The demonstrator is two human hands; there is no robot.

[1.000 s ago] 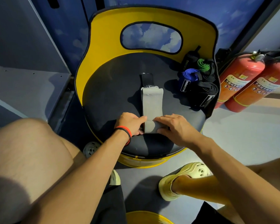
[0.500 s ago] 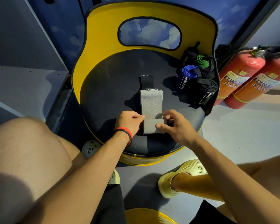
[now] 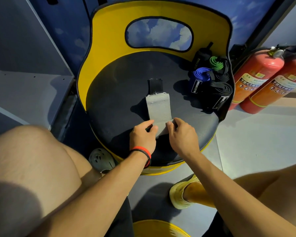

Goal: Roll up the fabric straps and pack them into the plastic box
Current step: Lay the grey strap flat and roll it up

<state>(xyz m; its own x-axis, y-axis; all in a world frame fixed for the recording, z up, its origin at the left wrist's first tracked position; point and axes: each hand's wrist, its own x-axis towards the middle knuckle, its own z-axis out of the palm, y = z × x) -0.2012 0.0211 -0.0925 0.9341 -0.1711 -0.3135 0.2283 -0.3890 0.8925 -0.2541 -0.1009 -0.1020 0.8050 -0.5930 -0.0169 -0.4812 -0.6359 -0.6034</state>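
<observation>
The grey strap was pinched by left hand and right hand; its roll could be skewed by uneven pressure.

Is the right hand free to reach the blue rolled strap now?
Probably not yet: the right hand, with the left hand, pinches the part-rolled grey strap. Otherwise only bare seat lies between it and the blue rolled strap.

Grey strap w/ black tab, yellow/black chair.
</observation>
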